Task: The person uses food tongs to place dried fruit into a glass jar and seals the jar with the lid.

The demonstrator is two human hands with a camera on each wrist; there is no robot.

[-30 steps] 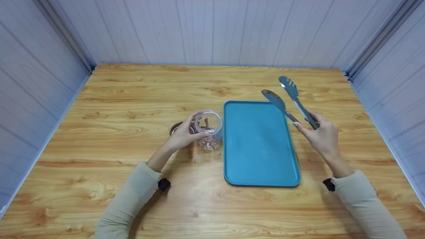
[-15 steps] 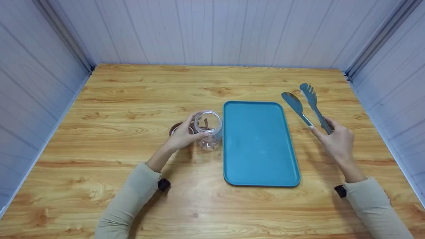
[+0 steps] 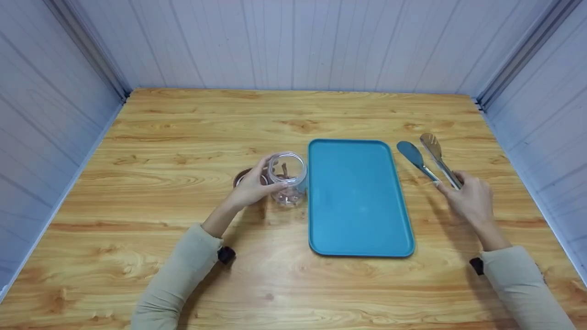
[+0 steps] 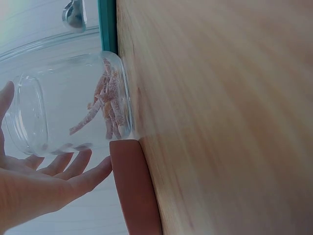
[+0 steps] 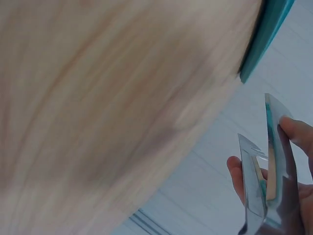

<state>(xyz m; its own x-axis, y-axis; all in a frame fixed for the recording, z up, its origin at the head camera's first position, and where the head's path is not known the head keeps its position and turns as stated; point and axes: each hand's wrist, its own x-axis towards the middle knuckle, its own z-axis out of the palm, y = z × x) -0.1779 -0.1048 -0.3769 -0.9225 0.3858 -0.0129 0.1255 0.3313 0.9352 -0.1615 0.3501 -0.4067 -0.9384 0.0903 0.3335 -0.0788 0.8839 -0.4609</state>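
Observation:
My left hand [image 3: 250,189] grips a clear jar [image 3: 292,195] near its open mouth, thumb on the near side and fingers behind. The left wrist view shows several sugar-dusted brownish sticks [image 4: 111,98] lying at the bottom of the jar, which stands upright on the table. Just left of it, partly hidden by the hand, lies a reddish-brown round lid [image 4: 134,191]. To the right of the tray, my right hand [image 3: 473,197] holds metal tongs [image 3: 411,153] with their two ends spread apart and nothing between them. One end is a solid spoon shape, the other slotted.
A blue rectangular tray [image 3: 360,201] lies between the two hands, close beside the jar, with nothing on it. The wooden table [image 3: 206,123] is bounded by pale panelled walls [image 3: 293,46] at the back and both sides.
My right hand has moved right with the tongs, from over the tray's far right corner to beside the tray, and lower. The left hand and jar have stayed in place.

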